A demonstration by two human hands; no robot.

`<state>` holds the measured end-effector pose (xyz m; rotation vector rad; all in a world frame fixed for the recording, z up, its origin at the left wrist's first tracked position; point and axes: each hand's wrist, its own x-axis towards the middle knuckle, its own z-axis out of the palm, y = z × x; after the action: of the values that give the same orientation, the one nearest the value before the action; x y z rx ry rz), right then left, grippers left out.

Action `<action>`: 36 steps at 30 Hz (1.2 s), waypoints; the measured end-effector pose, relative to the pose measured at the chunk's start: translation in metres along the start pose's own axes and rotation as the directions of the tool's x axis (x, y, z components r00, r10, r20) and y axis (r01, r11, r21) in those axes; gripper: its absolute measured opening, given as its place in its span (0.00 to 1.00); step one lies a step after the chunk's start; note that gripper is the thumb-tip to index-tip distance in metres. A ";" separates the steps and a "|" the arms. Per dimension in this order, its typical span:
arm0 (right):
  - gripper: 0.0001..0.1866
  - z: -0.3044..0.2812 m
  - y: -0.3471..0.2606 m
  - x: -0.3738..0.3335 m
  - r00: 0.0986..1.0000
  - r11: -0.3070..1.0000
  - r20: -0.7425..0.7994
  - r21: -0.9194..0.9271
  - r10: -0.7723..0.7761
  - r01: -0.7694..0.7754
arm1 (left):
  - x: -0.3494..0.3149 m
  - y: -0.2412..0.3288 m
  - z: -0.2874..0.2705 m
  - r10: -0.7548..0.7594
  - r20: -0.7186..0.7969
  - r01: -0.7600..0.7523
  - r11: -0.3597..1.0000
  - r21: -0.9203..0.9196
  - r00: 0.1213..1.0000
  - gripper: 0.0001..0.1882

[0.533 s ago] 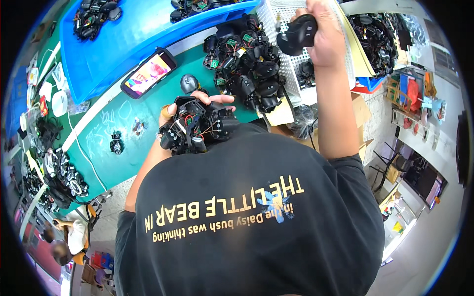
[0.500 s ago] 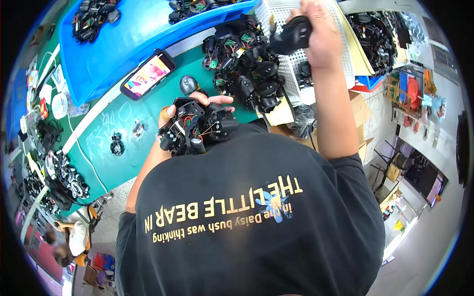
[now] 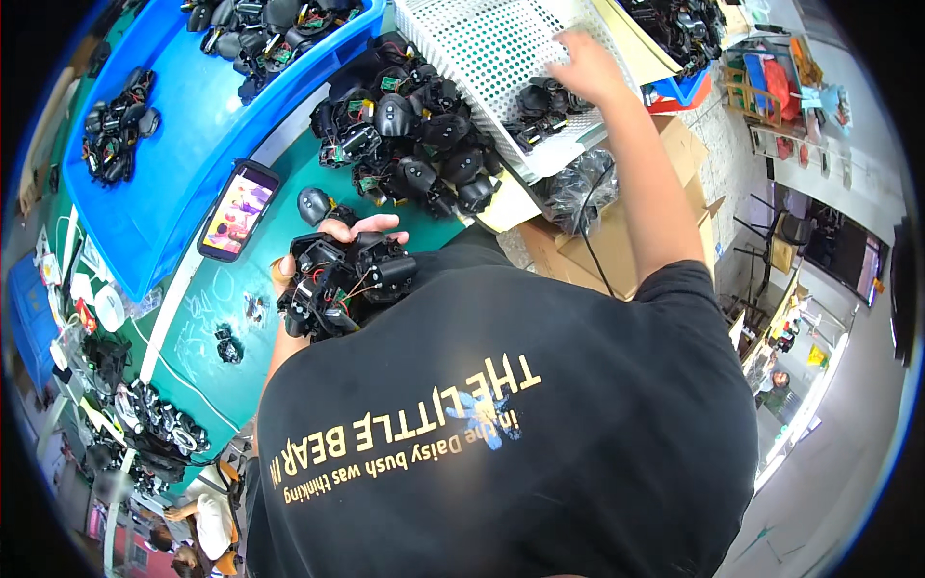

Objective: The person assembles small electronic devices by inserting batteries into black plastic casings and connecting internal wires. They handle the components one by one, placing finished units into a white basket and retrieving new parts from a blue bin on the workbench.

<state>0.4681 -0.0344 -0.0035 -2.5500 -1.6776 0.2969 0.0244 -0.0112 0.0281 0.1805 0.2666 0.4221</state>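
My left hand (image 3: 371, 227) is wrapped around a cluster of black plastic device assemblies (image 3: 332, 289) with red and yellow wires, held close against the black shirt. How many pieces it grips I cannot tell. Over the right side of a white perforated basket (image 3: 462, 67), my right hand (image 3: 586, 67) has its fingers apart and holds nothing. Black parts (image 3: 547, 104) lie in the basket just below that hand. A large heap of similar black assemblies (image 3: 409, 135) with green circuit boards sits left of the basket, and a single rounded piece (image 3: 313, 204) lies just beyond my left hand.
A blue tray (image 3: 145, 212) with more black assemblies fills the far left. Beside it a phone (image 3: 239, 210) shows a bright picture on the green table (image 3: 198, 318). Cardboard boxes (image 3: 665, 169) and a clear plastic bag (image 3: 581, 188) are near my right arm.
My right hand has let go of the rounded black housing it held and opened over the basket. The view has turned, so the table's things sit further left. My left hand keeps its hold.
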 end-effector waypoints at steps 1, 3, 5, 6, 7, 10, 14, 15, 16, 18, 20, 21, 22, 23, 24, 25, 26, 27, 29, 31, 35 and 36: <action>0.28 0.004 0.010 -0.006 0.982 0.985 0.184 -0.173 0.040 -0.008 | 0.002 0.000 -0.001 -0.013 0.035 0.013 1.000 0.016 0.999 0.30; 0.29 0.011 0.020 -0.018 0.942 0.949 0.320 -0.316 0.102 0.005 | 0.007 0.002 -0.005 -0.040 0.098 0.035 0.998 0.048 0.994 0.31; 0.29 0.013 0.025 -0.024 0.925 0.941 0.359 -0.338 0.125 0.004 | 0.006 0.001 -0.006 -0.040 0.093 0.036 0.998 0.046 0.995 0.31; 0.29 0.012 0.029 -0.025 0.936 0.957 0.333 -0.291 0.114 -0.013 | 0.006 0.001 -0.006 -0.040 0.092 0.036 0.998 0.046 0.995 0.32; 0.30 0.012 0.031 -0.026 0.946 0.970 0.306 -0.243 0.104 -0.029 | 0.005 0.000 -0.006 -0.035 0.076 0.031 0.998 0.048 0.996 0.32; 0.28 -0.011 0.025 -0.030 0.974 0.988 0.190 0.120 -0.121 0.099 | 0.002 -0.002 -0.002 -0.017 0.045 0.015 0.999 0.051 0.999 0.31; 0.23 -0.058 -0.027 -0.036 0.959 0.778 0.257 0.625 -0.116 -0.074 | 0.003 -0.002 -0.006 -0.017 0.075 0.013 0.998 0.057 0.997 0.31; 0.23 -0.064 -0.037 -0.037 0.968 0.656 0.162 0.755 -0.192 0.004 | 0.003 -0.002 -0.008 -0.019 0.088 0.014 0.998 0.059 0.996 0.31; 0.22 -0.070 -0.047 -0.037 0.965 0.509 0.054 0.857 -0.255 0.086 | 0.003 -0.002 -0.009 -0.019 0.104 0.013 0.998 0.059 0.994 0.32; 0.27 -0.081 -0.063 -0.039 0.944 0.452 0.015 0.881 -0.329 0.143 | 0.003 -0.001 -0.011 -0.022 0.137 0.014 0.998 0.058 0.990 0.32; 0.25 -0.098 -0.093 -0.045 0.957 0.303 0.040 0.952 -0.289 0.052 | 0.000 0.000 -0.013 -0.015 0.132 0.012 1.000 0.023 0.991 0.31; 0.20 -0.109 -0.110 -0.048 0.974 0.162 0.083 0.986 -0.210 -0.049 | -0.002 -0.001 -0.013 -0.010 0.129 0.009 1.000 0.005 0.992 0.31; 0.24 -0.110 -0.113 -0.048 0.973 0.123 0.061 0.992 -0.222 -0.034 | -0.004 -0.001 -0.013 -0.001 0.120 0.001 1.000 0.001 0.993 0.32; 0.27 -0.110 -0.117 -0.048 0.972 0.082 0.039 0.996 -0.233 -0.020 | -0.005 -0.001 -0.012 0.007 0.111 -0.007 1.000 -0.003 0.994 0.32; 0.33 -0.111 -0.125 -0.047 0.983 0.035 0.028 0.999 -0.179 -0.023 | -0.007 -0.001 -0.011 0.017 0.101 -0.017 1.000 -0.007 0.995 0.32; 0.40 -0.112 -0.132 -0.047 0.992 -0.013 0.019 1.000 -0.123 -0.021 | -0.008 -0.002 -0.010 0.026 0.105 -0.025 1.000 -0.017 0.994 0.32; 0.42 -0.114 -0.128 -0.047 0.974 0.197 -0.103 0.970 -0.204 0.144 | -0.009 -0.002 -0.009 0.036 0.109 -0.033 0.999 -0.026 0.993 0.32; 0.44 -0.117 -0.129 -0.046 0.931 0.377 -0.201 0.872 -0.306 0.312 | -0.011 -0.002 -0.008 0.043 0.110 -0.039 0.999 -0.036 0.993 0.32; 0.44 -0.126 -0.143 -0.045 0.700 0.548 -0.443 0.435 -0.560 0.714 | -0.014 -0.004 -0.004 0.048 0.114 -0.046 0.999 -0.022 0.992 0.31; 0.44 -0.137 -0.157 -0.047 0.458 0.510 -0.610 0.101 -0.646 0.854 | -0.013 -0.003 -0.005 0.054 0.148 -0.055 0.998 0.004 0.988 0.31; 0.42 -0.121 -0.175 -0.050 0.549 0.555 -0.524 0.166 -0.651 0.815 | -0.008 -0.001 -0.001 0.034 0.214 -0.030 0.999 -0.021 0.976 0.31; 0.41 -0.116 -0.179 -0.046 0.568 0.526 -0.547 0.252 -0.615 0.812 | -0.009 -0.002 -0.002 0.027 0.205 -0.025 1.000 -0.009 0.978 0.31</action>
<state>0.3122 -0.0002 0.1456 -1.2409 -1.9906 0.0901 0.0169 -0.0166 0.0277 0.2202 0.0596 0.4267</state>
